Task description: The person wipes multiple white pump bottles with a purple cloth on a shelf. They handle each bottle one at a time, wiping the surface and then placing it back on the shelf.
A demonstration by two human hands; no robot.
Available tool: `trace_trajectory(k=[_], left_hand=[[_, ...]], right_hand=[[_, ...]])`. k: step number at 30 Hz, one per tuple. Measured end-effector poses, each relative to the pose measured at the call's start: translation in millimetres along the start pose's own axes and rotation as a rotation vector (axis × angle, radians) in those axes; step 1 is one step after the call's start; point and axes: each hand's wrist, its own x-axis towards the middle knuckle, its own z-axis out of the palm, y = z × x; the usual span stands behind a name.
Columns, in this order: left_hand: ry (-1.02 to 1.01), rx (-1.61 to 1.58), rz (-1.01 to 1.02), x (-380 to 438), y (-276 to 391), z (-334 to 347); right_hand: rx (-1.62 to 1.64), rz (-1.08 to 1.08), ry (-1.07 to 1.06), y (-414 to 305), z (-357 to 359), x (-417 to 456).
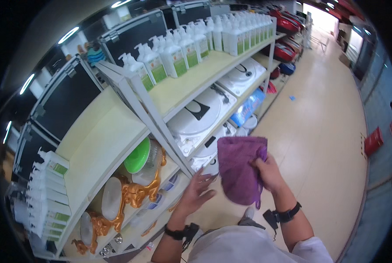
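Observation:
A folded purple cloth (240, 171) hangs from my right hand (270, 172), whose thumb presses on its right side. To the left of the cloth, my left hand (197, 194) holds nothing, its fingers spread apart near the shelf's corner post. Beside me stands a metal shelf unit with pale boards (179, 87). Rows of white pump bottles (174, 59) with green labels line the back of its top board. The board of the adjoining shelf (97, 138) carries more pump bottles (52, 194) at its far left end.
White basin-like appliances (199, 115) and a blue package (248, 107) lie on lower boards. Gold-coloured figures (136, 194) with bowls and a green dish (138, 156) sit at lower left. An aisle floor (314, 115) runs along the right, with a red box (373, 141) by the wall.

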Motion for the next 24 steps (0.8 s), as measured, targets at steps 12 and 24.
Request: trace_trajectory(k=[12,24], left_hand=[[-0.005,0.180,-0.025,149.1,46.9,152.5],[0.858,0.714,0.296,309.0,153.4,-23.4]], right_hand=[[0.381,0.211,-0.306,-10.8,-131.7,31.9],[0.447,0.022,-0.045,-51.8,-185.7,109.3]])
